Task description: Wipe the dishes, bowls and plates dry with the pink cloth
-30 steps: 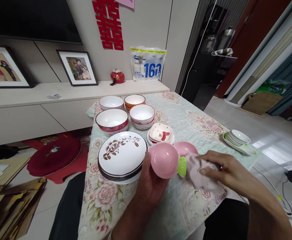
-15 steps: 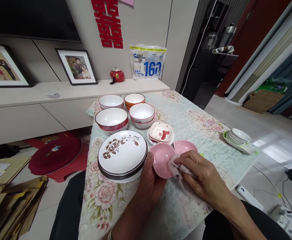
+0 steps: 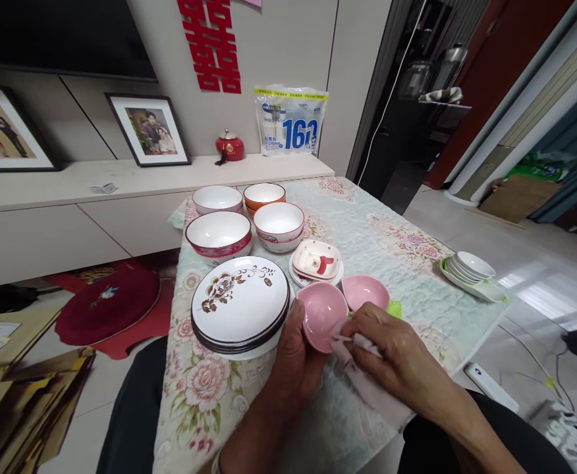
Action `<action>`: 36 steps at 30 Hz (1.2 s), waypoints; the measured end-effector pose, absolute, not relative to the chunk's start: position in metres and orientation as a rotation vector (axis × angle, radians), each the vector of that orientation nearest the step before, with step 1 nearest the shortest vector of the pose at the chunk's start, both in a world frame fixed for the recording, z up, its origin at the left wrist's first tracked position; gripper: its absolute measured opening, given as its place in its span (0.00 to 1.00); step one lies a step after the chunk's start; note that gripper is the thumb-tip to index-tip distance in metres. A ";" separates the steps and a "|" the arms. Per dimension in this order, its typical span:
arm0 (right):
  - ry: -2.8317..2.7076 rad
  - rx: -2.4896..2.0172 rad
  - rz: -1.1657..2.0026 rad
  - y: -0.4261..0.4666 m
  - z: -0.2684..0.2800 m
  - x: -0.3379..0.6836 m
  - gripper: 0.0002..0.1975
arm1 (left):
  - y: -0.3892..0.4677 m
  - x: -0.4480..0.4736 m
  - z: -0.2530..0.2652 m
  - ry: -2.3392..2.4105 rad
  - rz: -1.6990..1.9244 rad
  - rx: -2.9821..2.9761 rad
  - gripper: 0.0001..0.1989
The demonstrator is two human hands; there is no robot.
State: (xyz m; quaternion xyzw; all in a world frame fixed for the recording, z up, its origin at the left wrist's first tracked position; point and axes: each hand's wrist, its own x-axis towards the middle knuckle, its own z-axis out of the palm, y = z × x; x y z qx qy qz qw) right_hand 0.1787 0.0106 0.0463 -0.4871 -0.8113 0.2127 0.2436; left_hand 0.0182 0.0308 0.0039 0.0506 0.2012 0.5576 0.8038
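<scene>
My left hand [image 3: 296,349] grips a small pink bowl [image 3: 321,313] by its left side, thumb at the rim. My right hand [image 3: 387,342] is closed on a pale pink cloth [image 3: 367,385], which touches the bowl's lower right edge. Behind them a second pink bowl [image 3: 366,291] rests on the table, with something bright green [image 3: 395,308] partly showing beside it. Just left of my left hand is a stack of white plates [image 3: 242,299] with brown flowers. Past the held bowl, a cream square dish [image 3: 317,259] with a red figure tops a small pile.
Several stacked bowls [image 3: 219,230] stand at the far left of the flowered tablecloth [image 3: 209,378]. Small white bowls [image 3: 473,264] sit on a green-edged dish [image 3: 481,291] near the right edge. A cabinet [image 3: 155,185] behind bears photo frames [image 3: 150,130], a red jar [image 3: 230,146] and a plastic bag [image 3: 291,122].
My right hand with the cloth has moved slightly down along the bowl's rim, uncovering more of the second pink bowl and the green thing. My left hand keeps its hold.
</scene>
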 end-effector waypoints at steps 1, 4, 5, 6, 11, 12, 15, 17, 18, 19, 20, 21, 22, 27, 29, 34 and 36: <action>-2.235 -1.321 0.632 0.010 0.048 0.177 0.05 | 0.031 0.018 0.003 0.428 1.186 0.121 0.25; -2.218 -1.374 0.548 0.013 0.048 0.179 0.06 | 0.029 0.019 0.002 0.410 1.180 0.151 0.24; -2.207 -1.408 0.467 0.015 0.046 0.180 0.07 | 0.028 0.020 0.002 0.421 1.189 0.151 0.22; -2.201 -1.445 0.372 0.016 0.043 0.180 0.08 | 0.027 0.020 0.003 0.436 1.197 0.151 0.19; -2.270 -1.482 0.145 0.013 0.032 0.163 0.10 | 0.022 0.024 0.001 0.430 1.127 0.237 0.12; -2.265 -1.445 0.206 0.012 0.032 0.158 0.11 | 0.022 0.025 0.000 0.416 1.109 0.264 0.13; -2.155 -1.297 0.431 0.012 0.035 0.152 0.15 | 0.021 0.026 0.000 0.358 1.093 0.302 0.14; -2.105 -1.199 0.510 0.016 0.036 0.153 0.20 | 0.022 0.025 0.002 0.321 1.107 0.274 0.15; -2.108 -1.146 0.518 0.018 0.037 0.155 0.22 | 0.023 0.024 0.003 0.309 1.112 0.247 0.15; -2.129 -1.095 0.510 0.020 0.036 0.157 0.23 | 0.023 0.024 0.004 0.302 1.111 0.215 0.15; -2.163 -1.050 0.483 0.022 0.035 0.158 0.23 | 0.024 0.023 0.004 0.297 1.106 0.184 0.14; -2.201 -1.023 0.437 0.024 0.034 0.159 0.23 | 0.025 0.022 0.004 0.296 1.099 0.159 0.14; -2.242 -1.023 0.381 0.025 0.032 0.159 0.23 | 0.026 0.022 0.004 0.299 1.095 0.143 0.13; -2.361 -1.387 0.223 0.021 0.031 0.154 0.16 | 0.026 0.025 -0.002 0.381 1.141 0.231 0.12; -2.359 -1.486 0.296 0.017 0.035 0.152 0.16 | 0.025 0.026 -0.003 0.422 1.177 0.308 0.12; -2.191 -1.295 0.784 0.014 0.046 0.156 0.22 | 0.022 0.025 0.002 0.465 1.237 0.422 0.17; -2.050 -1.193 0.939 0.014 0.048 0.158 0.22 | 0.022 0.023 0.006 0.471 1.237 0.425 0.19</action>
